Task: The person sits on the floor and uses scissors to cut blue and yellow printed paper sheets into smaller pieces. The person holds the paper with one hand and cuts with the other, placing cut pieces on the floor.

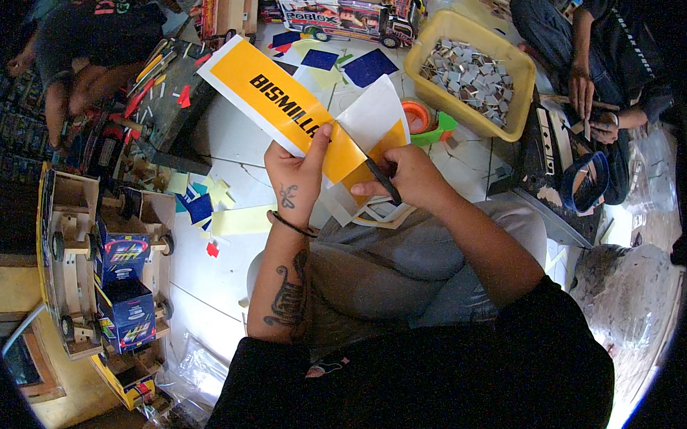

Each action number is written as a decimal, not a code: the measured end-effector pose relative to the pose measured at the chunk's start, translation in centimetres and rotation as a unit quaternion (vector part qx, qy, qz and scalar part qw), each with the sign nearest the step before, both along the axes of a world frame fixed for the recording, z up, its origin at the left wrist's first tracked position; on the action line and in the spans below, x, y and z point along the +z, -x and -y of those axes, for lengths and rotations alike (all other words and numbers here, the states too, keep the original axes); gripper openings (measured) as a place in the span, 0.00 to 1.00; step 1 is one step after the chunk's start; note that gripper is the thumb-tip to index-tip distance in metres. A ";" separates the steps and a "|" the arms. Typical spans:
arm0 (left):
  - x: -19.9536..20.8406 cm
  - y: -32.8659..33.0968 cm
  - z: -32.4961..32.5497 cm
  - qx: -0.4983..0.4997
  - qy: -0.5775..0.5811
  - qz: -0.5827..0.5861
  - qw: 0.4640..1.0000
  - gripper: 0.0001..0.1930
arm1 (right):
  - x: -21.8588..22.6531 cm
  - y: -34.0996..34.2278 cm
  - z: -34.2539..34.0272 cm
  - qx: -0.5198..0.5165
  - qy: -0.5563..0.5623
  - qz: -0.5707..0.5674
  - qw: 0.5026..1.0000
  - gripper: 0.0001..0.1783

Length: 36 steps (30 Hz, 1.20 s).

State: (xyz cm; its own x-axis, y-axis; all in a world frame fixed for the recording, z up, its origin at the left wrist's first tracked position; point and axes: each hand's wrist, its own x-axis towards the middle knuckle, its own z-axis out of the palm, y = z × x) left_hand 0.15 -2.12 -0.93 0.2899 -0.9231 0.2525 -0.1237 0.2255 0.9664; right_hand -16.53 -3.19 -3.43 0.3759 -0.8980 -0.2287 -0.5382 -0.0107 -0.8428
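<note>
My left hand [298, 170] grips a long yellow sticker sheet [255, 83] with white margins and black lettering, its thumb lying on top near the middle. The sheet slants from upper left down toward my right hand. My right hand [415, 181] is closed on black-handled scissors [383, 181], which lie against the sheet's lower right part. The blades are mostly hidden by the sheet. Beside them, a white and yellow portion of sheet [377, 115] stands up on the far side. More pale cut sheet shows under my hands, above my crossed legs.
A yellow tub [524, 104] of small grey-white pieces stands at right, near an orange tape roll [418, 116]. Coloured scraps [371, 67] litter the white tiles [207, 276]. Toy trucks [341, 16] stand at the back and left. Two other people sit nearby, left and right.
</note>
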 end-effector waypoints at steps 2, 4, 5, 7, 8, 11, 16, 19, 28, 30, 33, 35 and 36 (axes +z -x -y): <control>0.0 0.0 0.0 -0.003 -0.003 -0.002 1.000 0.09 | 0.2 -0.1 0.0 0.001 -0.002 -0.018 1.000 0.35; 0.0 0.0 0.0 -0.008 -0.007 -0.003 1.000 0.09 | 0.3 -0.2 0.0 -0.001 0.000 -0.012 1.000 0.32; -0.1 -0.1 0.0 -0.009 -0.006 -0.004 1.000 0.08 | 0.4 -0.2 -0.1 -0.004 0.002 0.003 1.000 0.30; -0.2 0.0 0.0 -0.010 -0.004 -0.006 1.000 0.08 | 0.4 -0.2 -0.1 -0.001 -0.004 0.010 1.000 0.30; -0.2 -0.1 0.0 -0.004 -0.003 0.001 1.000 0.08 | 0.4 -0.1 0.0 0.006 -0.013 0.002 1.000 0.32; -0.3 -0.2 0.1 -0.001 -0.004 0.012 1.000 0.08 | 0.3 -0.1 0.1 0.031 -0.046 0.066 0.996 0.32; -0.3 -1.2 0.6 -0.073 -0.058 -0.020 0.995 0.09 | 0.3 0.6 0.6 0.102 -0.135 0.136 0.976 0.26; -0.4 -1.4 0.7 -0.097 -0.079 -0.067 0.990 0.10 | 0.1 0.7 0.8 0.120 -0.139 0.146 0.972 0.25; -0.5 -0.2 0.4 -0.044 -0.024 -0.034 0.998 0.10 | -1.0 -0.2 0.2 0.011 -0.018 0.076 0.997 0.27; -0.4 -0.2 0.4 -0.040 -0.019 -0.031 0.999 0.10 | -0.7 -0.3 0.1 -0.002 -0.011 0.053 0.999 0.28; -0.4 -0.2 0.3 -0.040 -0.010 -0.032 0.999 0.10 | -0.1 -0.4 -0.2 -0.007 0.008 0.051 0.999 0.23; -0.4 -0.1 0.2 -0.036 -0.006 -0.022 0.999 0.10 | 0.3 -0.4 -0.3 -0.015 0.015 0.036 0.999 0.23; -0.4 -0.1 0.2 -0.033 -0.007 -0.020 0.999 0.10 | 0.4 -0.4 -0.4 -0.017 0.023 0.035 0.999 0.23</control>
State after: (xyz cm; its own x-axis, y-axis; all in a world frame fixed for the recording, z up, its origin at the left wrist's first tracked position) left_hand 0.27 -2.27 -1.28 0.2373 -0.9439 0.2296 -0.0698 0.2191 0.9732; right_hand -16.10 -2.80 -3.00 0.3587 -0.9195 -0.1609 -0.4783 -0.0330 -0.8776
